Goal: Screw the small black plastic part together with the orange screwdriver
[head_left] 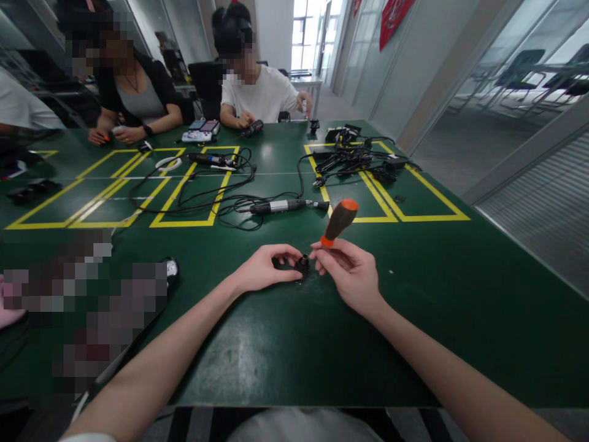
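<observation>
My left hand (267, 269) pinches a small black part (301, 264) that rests on the green table (285, 344). My right hand (352, 273) grips a screwdriver with a black and orange handle (339, 221). The handle sticks up and to the right, and the tip points down at the small black part. Both hands meet over the part, near the middle of the table's front half.
A grey and black power tool (280, 206) with tangled cables lies beyond my hands. More cables and black adapters (354, 158) sit in a yellow-taped box at the right. Two people sit at the far side. A blurred patch covers the left front.
</observation>
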`<state>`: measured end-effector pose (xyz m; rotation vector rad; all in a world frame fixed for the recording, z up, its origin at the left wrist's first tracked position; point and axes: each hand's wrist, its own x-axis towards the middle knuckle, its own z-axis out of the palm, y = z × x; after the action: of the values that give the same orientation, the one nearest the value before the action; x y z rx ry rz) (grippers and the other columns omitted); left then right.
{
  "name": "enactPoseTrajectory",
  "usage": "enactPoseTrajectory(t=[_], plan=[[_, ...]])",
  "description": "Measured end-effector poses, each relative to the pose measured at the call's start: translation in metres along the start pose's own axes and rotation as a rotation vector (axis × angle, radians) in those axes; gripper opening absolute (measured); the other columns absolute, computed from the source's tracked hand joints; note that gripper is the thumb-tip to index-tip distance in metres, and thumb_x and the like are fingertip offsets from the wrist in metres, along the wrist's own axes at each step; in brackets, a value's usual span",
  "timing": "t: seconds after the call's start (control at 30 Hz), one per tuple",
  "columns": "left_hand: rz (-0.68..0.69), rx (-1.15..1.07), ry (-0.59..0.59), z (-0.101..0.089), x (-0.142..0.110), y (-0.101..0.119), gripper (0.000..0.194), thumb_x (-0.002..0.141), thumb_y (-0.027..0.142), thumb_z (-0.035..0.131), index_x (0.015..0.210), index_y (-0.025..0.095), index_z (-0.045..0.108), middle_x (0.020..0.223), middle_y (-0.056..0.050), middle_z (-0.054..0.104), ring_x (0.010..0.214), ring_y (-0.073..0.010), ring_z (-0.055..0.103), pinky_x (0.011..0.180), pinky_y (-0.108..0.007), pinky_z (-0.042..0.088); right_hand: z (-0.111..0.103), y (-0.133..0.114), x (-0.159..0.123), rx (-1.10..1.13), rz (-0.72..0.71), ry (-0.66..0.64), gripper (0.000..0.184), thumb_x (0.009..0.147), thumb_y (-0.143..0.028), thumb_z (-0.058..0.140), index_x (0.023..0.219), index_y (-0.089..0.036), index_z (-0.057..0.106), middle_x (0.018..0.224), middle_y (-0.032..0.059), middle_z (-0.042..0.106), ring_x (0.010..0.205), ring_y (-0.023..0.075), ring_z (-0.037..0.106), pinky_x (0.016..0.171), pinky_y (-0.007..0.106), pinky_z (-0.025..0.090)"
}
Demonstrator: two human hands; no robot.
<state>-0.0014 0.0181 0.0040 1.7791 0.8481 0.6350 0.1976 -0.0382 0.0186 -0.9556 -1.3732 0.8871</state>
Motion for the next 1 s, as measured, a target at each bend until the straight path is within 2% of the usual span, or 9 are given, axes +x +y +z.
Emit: enactPoseTrajectory(t=[0.13,0.3,0.5,0.67,0.8,1.0], plan=[[-0.003,-0.004,0.003,0.0002,-0.0001,0.0004,0.036,0.072,0.030,0.084,0.105,0.017,0.077,0.091,-0.002,0.074,0.081,-0.0158,0.063,0.077,-0.028,0.046,0.0007,0.0008,-0.0005,0.035,0.018,0.008,0.028,0.091,-0.047,0.073,0.098,-0.021,0.070,0.075,0.0037,0.075,0.059,0.0153,0.066,0.055,0.030,0.060],[0.001,-0.004,0.004,0.0000,-0.0002,0.0008,0.035,0.073,0.029,0.085,0.105,0.016,0.077,0.090,-0.002,0.075,0.081,-0.0154,0.063,0.077,-0.027,0.046,0.0022,0.0026,0.0006,0.105,0.023,0.034,0.029,0.091,-0.048,0.073,0.089,-0.023,0.058,0.072,0.0009,0.075,0.056,0.0135,0.063,0.055,0.027,0.057],[-0.001,-0.010,0.000,0.0002,-0.0001,0.0006,0.034,0.073,0.029,0.084,0.104,0.016,0.077,0.092,-0.003,0.075,0.081,-0.0150,0.063,0.076,-0.027,0.046,0.0010,-0.0030,0.0020,0.068,0.047,0.030,0.029,0.084,-0.046,0.082,0.083,-0.022,0.065,0.067,-0.0005,0.068,0.055,0.0142,0.062,0.051,0.028,0.056],[-0.010,0.011,0.001,-0.0001,-0.0005,0.0026,0.035,0.074,0.029,0.084,0.106,0.016,0.076,0.091,-0.003,0.075,0.082,-0.0161,0.063,0.077,-0.028,0.046,0.0016,-0.0047,0.0016,0.098,0.032,-0.042,0.031,0.091,-0.051,0.073,0.083,-0.021,0.068,0.071,0.0024,0.071,0.052,0.0141,0.062,0.051,0.031,0.057],[-0.002,0.018,0.000,-0.0006,-0.0005,0.0029,0.035,0.074,0.029,0.083,0.105,0.016,0.076,0.091,-0.003,0.075,0.082,-0.0161,0.064,0.077,-0.028,0.046,0.0024,-0.0028,-0.0006,0.130,0.019,-0.020,0.030,0.087,-0.049,0.077,0.092,-0.022,0.066,0.075,0.0017,0.073,0.055,0.0140,0.065,0.053,0.029,0.059],[-0.025,0.015,-0.007,-0.0006,-0.0006,0.0017,0.036,0.073,0.032,0.083,0.105,0.017,0.076,0.091,-0.003,0.075,0.081,-0.0163,0.062,0.076,-0.028,0.045,0.0022,-0.0061,0.0004,0.040,0.021,-0.038,0.031,0.088,-0.050,0.077,0.083,-0.022,0.067,0.068,-0.0005,0.065,0.054,0.0139,0.062,0.052,0.029,0.058]])
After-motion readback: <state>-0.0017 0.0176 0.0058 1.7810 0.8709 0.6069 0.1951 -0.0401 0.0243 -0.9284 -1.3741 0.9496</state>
